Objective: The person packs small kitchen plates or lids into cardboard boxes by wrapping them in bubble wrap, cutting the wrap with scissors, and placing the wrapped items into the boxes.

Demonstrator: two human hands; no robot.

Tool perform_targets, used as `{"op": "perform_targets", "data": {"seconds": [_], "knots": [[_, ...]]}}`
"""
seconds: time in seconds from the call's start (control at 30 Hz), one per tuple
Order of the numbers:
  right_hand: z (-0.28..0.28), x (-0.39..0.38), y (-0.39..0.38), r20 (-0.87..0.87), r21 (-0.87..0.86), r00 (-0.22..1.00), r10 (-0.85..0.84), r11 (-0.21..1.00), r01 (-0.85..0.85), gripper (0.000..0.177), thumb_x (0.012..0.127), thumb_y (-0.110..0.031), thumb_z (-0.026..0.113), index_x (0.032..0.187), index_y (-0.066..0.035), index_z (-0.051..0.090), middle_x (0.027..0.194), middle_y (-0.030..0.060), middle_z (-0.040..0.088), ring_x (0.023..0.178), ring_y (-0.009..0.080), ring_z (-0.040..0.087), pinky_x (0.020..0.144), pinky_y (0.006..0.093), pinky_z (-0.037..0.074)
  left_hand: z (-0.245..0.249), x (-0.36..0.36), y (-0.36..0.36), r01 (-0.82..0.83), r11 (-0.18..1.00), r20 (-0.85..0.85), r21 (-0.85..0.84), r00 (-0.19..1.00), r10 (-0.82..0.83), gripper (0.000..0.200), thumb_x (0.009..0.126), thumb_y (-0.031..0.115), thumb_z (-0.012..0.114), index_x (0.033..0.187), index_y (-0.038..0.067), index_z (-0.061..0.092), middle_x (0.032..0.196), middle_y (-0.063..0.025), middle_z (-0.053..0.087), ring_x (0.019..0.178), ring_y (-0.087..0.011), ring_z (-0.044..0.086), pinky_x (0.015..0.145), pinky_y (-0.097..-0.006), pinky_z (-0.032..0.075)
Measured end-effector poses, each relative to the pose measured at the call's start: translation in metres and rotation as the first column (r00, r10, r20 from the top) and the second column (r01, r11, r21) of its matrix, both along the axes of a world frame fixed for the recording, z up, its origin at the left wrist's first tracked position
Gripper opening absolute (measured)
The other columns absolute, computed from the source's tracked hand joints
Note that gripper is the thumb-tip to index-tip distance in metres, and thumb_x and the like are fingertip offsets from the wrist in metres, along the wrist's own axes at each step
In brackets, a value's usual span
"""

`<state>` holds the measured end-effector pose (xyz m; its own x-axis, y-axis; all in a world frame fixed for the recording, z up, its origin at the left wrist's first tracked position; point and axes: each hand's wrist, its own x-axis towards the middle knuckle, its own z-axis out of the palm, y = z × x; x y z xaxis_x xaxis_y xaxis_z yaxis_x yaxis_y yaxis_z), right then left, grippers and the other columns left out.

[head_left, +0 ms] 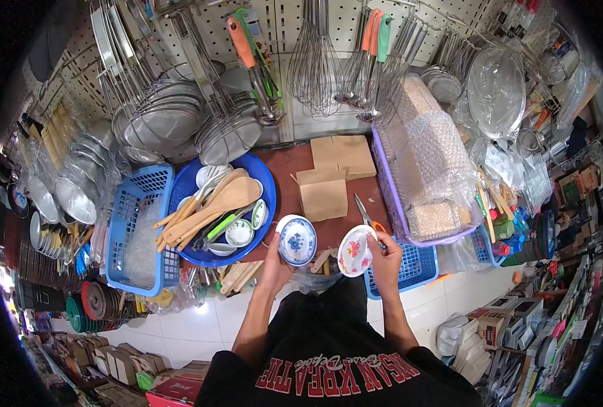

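My left hand (274,266) grips a small white bowl with a blue floral pattern (298,242), its patterned face turned up; another white rim shows behind it. Between the fingers and thumb of my right hand (387,261) is a small white dish with red flowers (354,252), tilted toward me. The two pieces are apart, both above the table's front edge. Just beyond my right hand lies a pair of scissors (365,211) with orange handles, partly hidden by that hand. Folded brown cardboard pieces (323,197) lie on the reddish-brown table (295,163) behind the bowl.
At left, a blue basin (269,183) holds wooden spatulas (230,200) and small bowls (240,233), beside a blue basket (116,230). On the right, a purple basket (391,186) carries bubble-wrapped packages (434,149). A lower blue basket (418,266) sits below. Whisks (315,74) and strainers (159,115) hang behind.
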<state>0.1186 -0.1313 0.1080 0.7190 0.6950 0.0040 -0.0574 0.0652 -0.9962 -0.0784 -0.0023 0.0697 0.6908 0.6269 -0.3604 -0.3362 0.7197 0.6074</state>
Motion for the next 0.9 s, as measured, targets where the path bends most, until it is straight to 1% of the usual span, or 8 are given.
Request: {"op": "perform_targets", "data": {"seconds": [0.17,0.33,0.43,0.53,0.6,0.77,0.87,0.9], "knots": [[-0.013,0.003,0.001,0.051,-0.077,0.991,0.124,0.990,-0.120,0.015,0.093,-0.008,0.066,0.102,0.004,0.069,0.071,-0.0034,0.063,0.060,-0.0010,0.052,0.050,0.0162,0.034,-0.013,0.000,-0.004,0.024,1.000,-0.063,0.012,0.998,-0.023,0.051,0.104,0.047,0.034,0.141,0.012,0.040,0.128,-0.0099,0.059,0.111,-0.0245,0.063,0.081,-0.0464,0.058],[-0.001,-0.006,0.009,-0.018,-0.147,0.972,0.234,0.961,-0.234,0.018,0.089,-0.009,0.070,0.102,0.004,0.070,0.072,0.0009,0.066,0.062,0.0041,0.061,0.050,0.0201,0.047,-0.032,0.011,-0.015,0.044,0.998,-0.026,-0.050,0.999,-0.046,0.044,0.106,0.037,0.035,0.142,0.012,0.033,0.133,-0.0104,0.052,0.118,-0.0239,0.058,0.081,-0.0458,0.060],[0.000,-0.008,0.015,0.113,-0.167,0.964,0.240,0.961,-0.220,0.019,0.088,-0.009,0.071,0.102,0.003,0.069,0.072,0.0031,0.068,0.065,0.0062,0.064,0.052,0.0207,0.049,-0.016,0.017,-0.023,0.099,0.995,-0.042,0.031,0.994,-0.097,0.043,0.106,0.033,0.033,0.143,0.011,0.030,0.136,-0.0118,0.048,0.119,-0.0256,0.057,0.079,-0.0456,0.060],[0.000,-0.007,0.017,0.209,-0.204,0.943,0.260,0.954,-0.218,0.017,0.088,-0.007,0.071,0.103,0.003,0.068,0.077,0.0051,0.069,0.064,0.0072,0.064,0.053,0.0205,0.051,0.006,0.021,-0.027,0.133,0.985,-0.041,0.112,0.991,-0.129,0.045,0.104,0.024,0.040,0.144,0.011,0.027,0.137,-0.0128,0.046,0.117,-0.0269,0.058,0.076,-0.0437,0.061],[0.004,-0.008,0.019,0.177,-0.191,0.955,0.238,0.960,-0.204,0.019,0.086,-0.006,0.073,0.102,0.002,0.068,0.076,0.0056,0.069,0.063,0.0073,0.064,0.053,0.0208,0.050,0.011,0.024,-0.027,0.168,0.969,-0.083,0.183,0.984,-0.155,0.047,0.102,0.019,0.046,0.144,0.010,0.027,0.136,-0.0135,0.046,0.116,-0.0266,0.058,0.075,-0.0427,0.062],[-0.002,-0.005,0.016,0.331,-0.262,0.912,0.241,0.952,-0.156,0.029,0.082,-0.009,0.077,0.106,0.000,0.065,0.082,0.0070,0.069,0.069,0.0094,0.064,0.060,0.0239,0.050,0.006,0.030,-0.022,0.294,0.878,-0.250,0.376,0.945,-0.209,0.051,0.096,0.005,0.053,0.142,0.005,0.031,0.127,-0.0153,0.052,0.101,-0.0233,0.065,0.071,-0.0373,0.061],[-0.016,0.002,0.009,0.337,-0.300,0.897,0.286,0.936,-0.186,0.038,0.080,-0.016,0.079,0.111,0.000,0.064,0.093,0.0113,0.069,0.081,0.0146,0.066,0.070,0.0284,0.052,0.005,0.028,-0.023,0.418,0.675,-0.456,0.608,0.880,-0.134,0.049,0.096,0.005,0.052,0.141,0.000,0.032,0.120,-0.0164,0.055,0.082,-0.0214,0.068,0.064,-0.0330,0.060],[-0.011,0.002,0.007,0.324,-0.336,0.894,0.310,0.921,-0.198,0.040,0.080,-0.017,0.079,0.113,0.000,0.064,0.097,0.0123,0.069,0.085,0.0161,0.066,0.073,0.0294,0.052,0.008,0.028,-0.025,0.450,0.672,-0.484,0.588,0.861,-0.154,0.049,0.095,0.007,0.054,0.140,0.000,0.036,0.121,-0.0157,0.056,0.089,-0.0210,0.066,0.074,-0.0323,0.055]]}}
